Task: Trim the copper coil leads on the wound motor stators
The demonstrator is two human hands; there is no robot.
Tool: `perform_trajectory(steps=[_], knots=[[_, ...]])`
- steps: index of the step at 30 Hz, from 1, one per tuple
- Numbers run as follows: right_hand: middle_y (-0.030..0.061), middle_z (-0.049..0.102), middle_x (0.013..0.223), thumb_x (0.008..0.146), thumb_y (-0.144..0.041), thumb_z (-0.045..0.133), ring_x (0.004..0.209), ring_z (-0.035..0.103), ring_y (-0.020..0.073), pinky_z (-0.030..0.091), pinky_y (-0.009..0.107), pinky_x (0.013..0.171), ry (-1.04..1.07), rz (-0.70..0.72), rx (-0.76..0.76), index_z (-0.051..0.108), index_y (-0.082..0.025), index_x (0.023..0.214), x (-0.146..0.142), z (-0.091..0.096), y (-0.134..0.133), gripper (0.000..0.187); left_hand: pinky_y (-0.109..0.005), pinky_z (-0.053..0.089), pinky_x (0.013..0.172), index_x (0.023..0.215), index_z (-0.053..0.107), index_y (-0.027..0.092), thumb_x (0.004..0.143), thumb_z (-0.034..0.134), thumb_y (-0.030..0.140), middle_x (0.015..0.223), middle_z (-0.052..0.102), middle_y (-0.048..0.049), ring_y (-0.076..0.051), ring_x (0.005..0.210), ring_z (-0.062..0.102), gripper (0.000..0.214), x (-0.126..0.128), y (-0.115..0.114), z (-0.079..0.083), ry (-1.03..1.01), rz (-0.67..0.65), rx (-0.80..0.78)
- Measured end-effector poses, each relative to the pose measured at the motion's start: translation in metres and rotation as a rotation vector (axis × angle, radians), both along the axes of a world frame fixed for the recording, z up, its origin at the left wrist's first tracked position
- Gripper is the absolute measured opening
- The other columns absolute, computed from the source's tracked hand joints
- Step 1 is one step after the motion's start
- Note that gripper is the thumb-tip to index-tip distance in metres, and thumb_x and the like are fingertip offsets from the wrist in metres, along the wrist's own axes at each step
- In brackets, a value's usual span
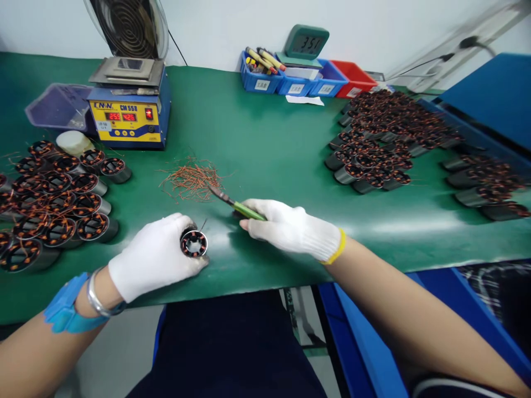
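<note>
My left hand (155, 257), in a white glove, is closed around a motor stator (194, 244) near the table's front edge. The stator's round open end, with copper windings inside, faces up toward me, and a thin wire sticks up from its rim. In my gloved right hand (286, 226) are green-handled cutting pliers (244, 210). Their dark jaws point up and left, apart from the stator. Just beyond the jaw tips lies a loose heap of copper wire clippings (193, 179) on the green table (257, 149).
Many wound stators (58, 204) crowd the left side, more stators (373, 143) the right. A yellow-and-blue solder pot (128, 119) with digital readouts stands at back left, beside a purple bin (60, 108). Blue boxes (261, 83), a red box (352, 77) and a clock (307, 41) line the wall.
</note>
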State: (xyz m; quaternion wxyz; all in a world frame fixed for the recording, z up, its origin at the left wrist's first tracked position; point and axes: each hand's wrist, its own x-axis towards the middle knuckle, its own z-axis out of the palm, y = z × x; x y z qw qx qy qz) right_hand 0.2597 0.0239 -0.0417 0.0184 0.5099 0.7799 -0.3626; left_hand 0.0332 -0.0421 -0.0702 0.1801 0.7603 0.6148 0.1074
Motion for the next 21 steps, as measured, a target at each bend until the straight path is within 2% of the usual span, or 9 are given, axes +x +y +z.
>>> perform_trajectory(steps=[2,5,8,11,13,16,18,21], knots=[[0.0010,0.067,0.075,0.080,-0.046,0.062,0.060,0.056,0.0136,0.040,0.026,0.057,0.199,-0.074,-0.074,0.062,-0.020,0.095,-0.011,-0.009,0.006,0.030,-0.035,0.050,0.065,0.088,0.062,0.020,0.070,0.064,0.036,0.083,0.065,-0.0055,-0.023,0.072,0.063,0.024,0.000,0.000,-0.004,-0.023,-0.064,0.040],[-0.0009,0.065,0.073,0.065,-0.042,0.076,0.061,0.056,0.0124,0.042,0.025,0.058,0.390,-0.067,-0.149,0.061,-0.019,0.088,-0.031,-0.021,0.011,0.036,-0.036,0.052,0.075,0.104,0.062,0.016,0.074,0.060,0.025,0.099,0.065,-0.0099,-0.024,0.085,0.064,0.031,0.001,0.003,-0.013,-0.092,-0.178,0.231],[-0.0021,0.063,0.073,0.060,-0.035,0.078,0.063,0.055,0.0118,0.042,0.024,0.057,0.490,-0.068,-0.192,0.059,-0.019,0.085,-0.040,-0.028,0.014,0.035,-0.037,0.052,0.081,0.118,0.057,0.013,0.078,0.059,0.020,0.109,0.065,-0.0138,-0.024,0.094,0.063,0.040,0.001,0.006,-0.019,-0.112,-0.279,0.417],[-0.0030,0.060,0.072,0.061,-0.037,0.076,0.061,0.054,0.0110,0.043,0.024,0.055,0.638,-0.130,-0.338,0.055,-0.019,0.087,-0.037,-0.029,0.017,0.038,-0.037,0.053,0.081,0.119,0.057,0.015,0.081,0.058,0.018,0.111,0.066,-0.0136,-0.024,0.094,0.063,0.038,0.002,0.009,-0.019,-0.094,-0.316,0.449],[-0.0038,0.059,0.069,0.059,-0.040,0.077,0.057,0.052,0.0105,0.043,0.024,0.053,0.657,-0.131,-0.430,0.054,-0.020,0.087,-0.033,-0.028,0.020,0.042,-0.038,0.053,0.081,0.118,0.057,0.015,0.081,0.056,0.015,0.112,0.066,-0.0130,-0.025,0.096,0.062,0.037,0.002,0.010,-0.019,-0.062,-0.340,0.423],[-0.0035,0.060,0.065,0.057,-0.040,0.078,0.055,0.052,0.0107,0.040,0.022,0.049,0.460,-0.055,-0.330,0.056,-0.020,0.082,-0.029,-0.027,0.022,0.038,-0.039,0.052,0.083,0.121,0.056,0.014,0.080,0.054,0.011,0.113,0.066,-0.0137,-0.026,0.099,0.062,0.042,0.003,0.011,-0.022,-0.037,-0.394,0.397],[-0.0024,0.064,0.069,0.059,-0.037,0.076,0.058,0.055,0.0115,0.039,0.022,0.048,0.391,-0.054,-0.245,0.058,-0.021,0.083,-0.029,-0.028,0.021,0.034,-0.037,0.052,0.084,0.122,0.056,0.014,0.080,0.055,0.014,0.114,0.066,-0.0138,-0.024,0.100,0.063,0.042,0.003,0.011,-0.025,-0.057,-0.341,0.391],[-0.0004,0.067,0.080,0.060,-0.031,0.074,0.063,0.059,0.0127,0.045,0.023,0.053,0.516,-0.175,-0.252,0.057,-0.021,0.092,-0.029,-0.033,0.018,0.037,-0.032,0.052,0.077,0.112,0.062,0.018,0.083,0.057,0.024,0.103,0.068,-0.0095,-0.021,0.089,0.065,0.030,0.000,0.010,-0.021,-0.082,-0.140,0.375]])
